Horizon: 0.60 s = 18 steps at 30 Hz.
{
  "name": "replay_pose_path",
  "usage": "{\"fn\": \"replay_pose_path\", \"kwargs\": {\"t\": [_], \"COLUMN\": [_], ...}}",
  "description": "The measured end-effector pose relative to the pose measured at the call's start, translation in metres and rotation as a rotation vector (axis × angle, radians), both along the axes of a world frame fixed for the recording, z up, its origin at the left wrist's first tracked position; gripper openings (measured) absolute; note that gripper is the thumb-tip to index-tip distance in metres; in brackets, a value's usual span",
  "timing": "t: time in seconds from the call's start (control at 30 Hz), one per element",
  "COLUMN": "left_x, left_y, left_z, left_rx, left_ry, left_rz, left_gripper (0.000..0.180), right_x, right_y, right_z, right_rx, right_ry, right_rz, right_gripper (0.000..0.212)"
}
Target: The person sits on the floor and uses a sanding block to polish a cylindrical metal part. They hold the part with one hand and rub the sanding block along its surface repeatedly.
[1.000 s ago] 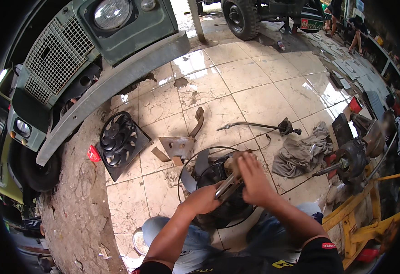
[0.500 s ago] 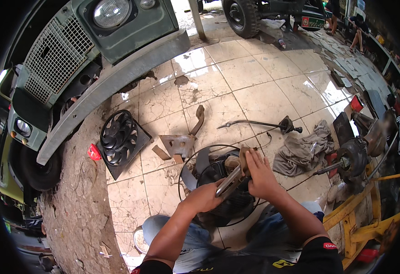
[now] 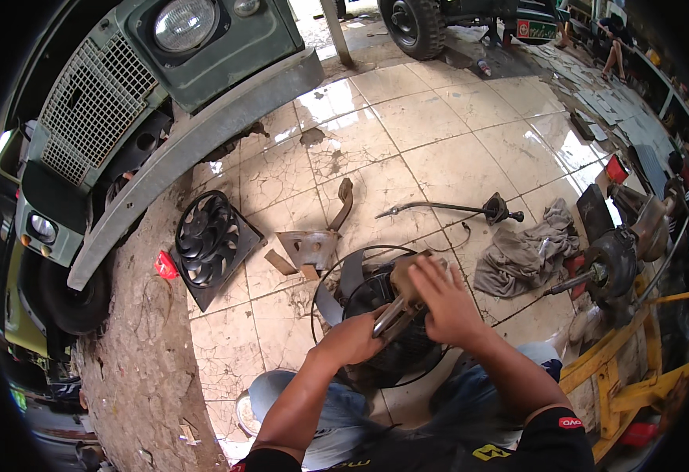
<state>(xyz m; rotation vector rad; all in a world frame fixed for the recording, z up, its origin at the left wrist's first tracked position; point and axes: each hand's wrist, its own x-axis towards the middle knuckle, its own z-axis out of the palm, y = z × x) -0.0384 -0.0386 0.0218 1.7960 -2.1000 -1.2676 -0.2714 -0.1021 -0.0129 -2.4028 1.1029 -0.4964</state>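
Note:
My left hand (image 3: 351, 340) is closed round the near end of a metal lever (image 3: 390, 316) with a brown, worn wide end. My right hand (image 3: 451, 305) lies over that wide end with its fingers stretched out flat and partly blurred. Under both hands, between my knees, sits a black radiator fan (image 3: 350, 285) with broad blades and a thin round hoop. Just beyond it on the tiles is a rusty pedal bracket (image 3: 309, 250) with a curved arm.
Left lies a second black fan (image 3: 207, 240) on a square shroud, near a vehicle's bumper (image 3: 195, 145). To the right are a gear lever (image 3: 455, 211), a grey rag (image 3: 521, 259), a dirty mechanical assembly (image 3: 616, 263) and a yellow frame (image 3: 612, 389).
My right hand has shifted slightly over the lever's wide end, and its fingers now lie further across it. The left hand keeps its grip. The whole view has moved a little.

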Motion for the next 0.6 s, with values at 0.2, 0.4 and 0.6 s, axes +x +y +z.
{"fn": "replay_pose_path", "kwargs": {"t": [0.2, 0.4, 0.6], "left_x": [0.001, 0.0, 0.005], "left_y": [-0.005, -0.004, 0.001], "left_z": [-0.006, 0.005, -0.011], "left_rx": [0.05, 0.004, -0.054], "left_ry": [-0.043, -0.013, 0.029], "left_rz": [-0.017, -0.003, -0.002], "left_gripper": [0.068, 0.069, 0.065], "right_x": [0.01, 0.006, 0.0], "right_y": [0.021, 0.005, -0.012], "right_z": [0.012, -0.002, -0.006], "right_rx": [-0.106, -0.019, 0.063], "right_ry": [-0.017, -0.025, -0.011], "right_rz": [0.19, 0.002, -0.094], "right_gripper": [0.085, 0.092, 0.088]}}
